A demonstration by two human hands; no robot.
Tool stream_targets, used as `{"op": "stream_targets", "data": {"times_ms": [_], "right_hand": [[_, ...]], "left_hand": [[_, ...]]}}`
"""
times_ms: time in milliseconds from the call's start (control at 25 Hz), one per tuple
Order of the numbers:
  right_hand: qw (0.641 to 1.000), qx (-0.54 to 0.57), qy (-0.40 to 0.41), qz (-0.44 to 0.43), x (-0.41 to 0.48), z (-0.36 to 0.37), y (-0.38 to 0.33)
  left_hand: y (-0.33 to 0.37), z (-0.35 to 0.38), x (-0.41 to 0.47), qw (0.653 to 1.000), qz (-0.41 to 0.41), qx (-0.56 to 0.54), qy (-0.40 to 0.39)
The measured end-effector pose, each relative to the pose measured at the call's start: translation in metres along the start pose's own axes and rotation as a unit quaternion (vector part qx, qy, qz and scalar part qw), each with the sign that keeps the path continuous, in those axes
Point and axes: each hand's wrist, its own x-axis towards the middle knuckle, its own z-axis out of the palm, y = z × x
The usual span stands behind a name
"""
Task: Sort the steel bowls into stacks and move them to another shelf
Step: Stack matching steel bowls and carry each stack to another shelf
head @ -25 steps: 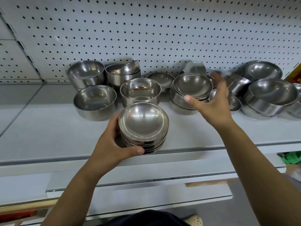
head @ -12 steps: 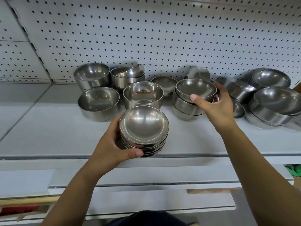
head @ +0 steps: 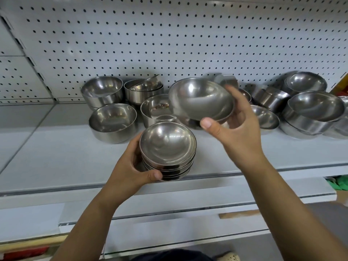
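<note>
My left hand [head: 131, 166] grips a stack of several shallow steel bowls [head: 167, 147] at the front edge of the white shelf [head: 56, 157]. Above and to the right of that stack, my right hand [head: 235, 129] holds a single wide steel bowl [head: 199, 98] in the air, tilted toward me, thumb on its near rim and fingers behind it. More steel bowls stand along the back of the shelf: deep ones on the left [head: 113, 121], a deep one in the middle [head: 154, 110], and nested wide ones on the right [head: 314, 110].
A white pegboard wall [head: 169, 34] rises behind the shelf. Lower shelf edges [head: 169, 213] jut out below my arms. Something green [head: 339, 185] lies at the lower right, and an orange object [head: 341, 84] shows at the right edge.
My right hand has lifted the top wide bowl off the middle pile and carried it up and left, over toward the stack in my left hand. The left hand has stayed put.
</note>
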Motion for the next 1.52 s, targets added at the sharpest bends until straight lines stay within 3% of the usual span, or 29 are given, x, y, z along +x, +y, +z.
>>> {"op": "stream_targets", "data": {"times_ms": [200,520,1040,1520], "right_hand": [[0.998,-0.013,-0.055,0.018,-0.037,0.022,0.015],[0.994,-0.052,-0.079,0.052,-0.053,0.038,0.033],[0.979,-0.014,-0.173,0.109,-0.064,0.033,0.045],[0.981,-0.029,-0.133,0.136,-0.056,-0.036,0.057]], "left_hand": [[0.003,-0.009,-0.002,0.999,-0.016,-0.028,0.003],[0.003,-0.009,-0.003,0.999,-0.019,-0.043,0.014],[0.008,-0.009,-0.006,0.997,-0.014,-0.073,0.002],[0.015,0.051,0.011,0.998,0.002,-0.062,-0.017]]}}
